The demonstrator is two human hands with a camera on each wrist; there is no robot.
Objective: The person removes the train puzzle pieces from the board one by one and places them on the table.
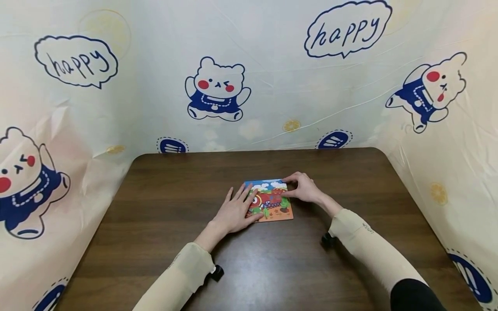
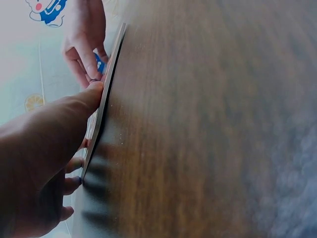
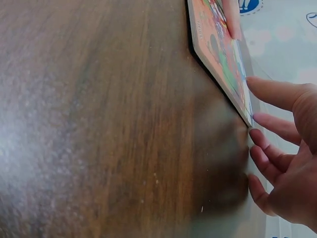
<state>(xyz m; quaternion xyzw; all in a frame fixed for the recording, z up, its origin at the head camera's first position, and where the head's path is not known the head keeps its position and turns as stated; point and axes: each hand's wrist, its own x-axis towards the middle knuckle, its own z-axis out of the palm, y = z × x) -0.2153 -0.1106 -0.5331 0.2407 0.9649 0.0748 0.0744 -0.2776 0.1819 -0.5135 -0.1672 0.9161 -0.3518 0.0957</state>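
Note:
A thin square picture board [image 1: 274, 211] lies flat on the table, printed with a red cartoon train, blue sky and orange ground. Spread over its left side is my left hand [image 1: 234, 214], fingers straight, thumb along the lower edge. My right hand [image 1: 305, 188] is at the board's right side, with the index fingertip by the upper right corner and the thumb at the right edge. In the right wrist view, the right thumb [image 3: 275, 92] touches the board while the other fingers lie apart beside it. The left palm partly hides the picture.
The brown wooden table [image 1: 163, 268] has rounded far corners. A pale curtain [image 1: 272, 99] printed with bears and "happy" bubbles hangs behind it and along both sides. Small black devices [image 1: 217, 273] sit at both wrists.

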